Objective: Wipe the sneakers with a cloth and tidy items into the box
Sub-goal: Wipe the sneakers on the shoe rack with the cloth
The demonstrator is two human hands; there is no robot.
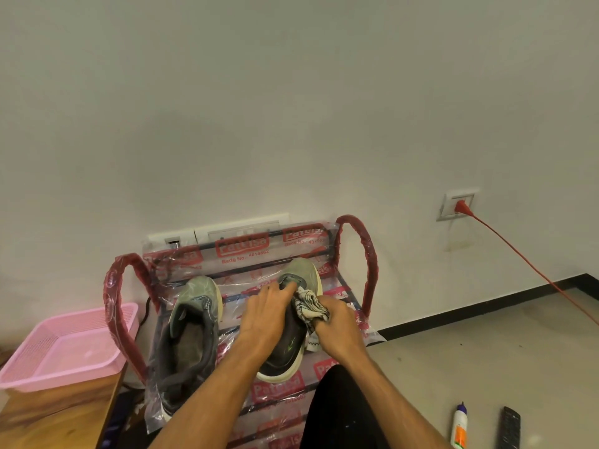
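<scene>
Room: a plain white wall (291, 92) meets a pale floor (486, 351) along a dark skirting strip.
Rack: a shoe rack (356, 241) wrapped in clear plastic with red printing stands against the wall, in the lower middle of the view.
Left sneaker (191, 335): a grey-green shoe on the rack's top shelf, on its left side, toe towards the wall, with no hand on it.
Right sneaker (299, 270): it lies on the same shelf, on the rack's right side, toe towards the wall.
Left hand (265, 312): it lies flat over the top of the right sneaker, fingers stretched out and spread, pressing on it.
Right hand (340, 322): its fingers are curled round a bunched cloth, held against the right sneaker's outer side.
Cloth (309, 304): white with dark pattern, touching the shoe just beside the left hand's fingertips.
Pink basket (39, 367): left of the rack, on a wooden table (55, 419).
Floor items: a glue bottle (459, 426) and a dark remote (509, 429) lie side by side, right of the rack.
Wall socket (457, 204): right of the rack, with an orange cord (534, 273) plugged in and running off to the right.
</scene>
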